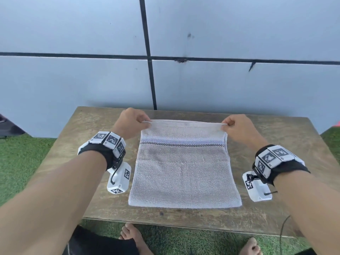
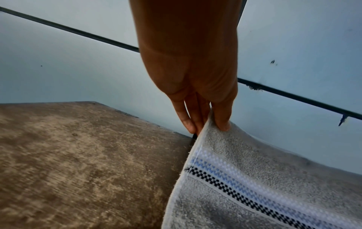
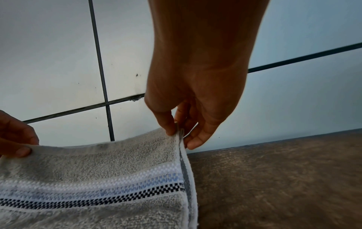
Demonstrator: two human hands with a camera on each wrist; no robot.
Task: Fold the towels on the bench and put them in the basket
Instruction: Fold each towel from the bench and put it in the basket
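"On the wooden bench (image 1: 95,126), at the far edge — what do you have there?"

"I have both hands on one towel (image 1: 184,173). My left hand (image 1: 131,120) pinches its far left corner between thumb and fingers, and my right hand (image 1: 237,127) pinches the far right corner the same way. The far edge is lifted just off the bench; the near part lies flat on the wood."

"Is it folded yet?"

"Partly, I judge. At the right edge, the right wrist view shows two layers lying together, so I take it that it is already doubled once. The woven band with its black checks and blue stripe (image 1: 182,143) runs left to right just near of my hands."

"So what is left?"

"I would say at least one more fold: bringing the far edge toward the near edge. After that it has to go into the basket, and I see no basket in any view, so I cannot tell where it stands."

"Other towels?"

"None that I can see; only this one shows on the bench. Beyond it is a pale tiled wall (image 1: 239,80), and green turf (image 1: 20,159) lies around the bench."
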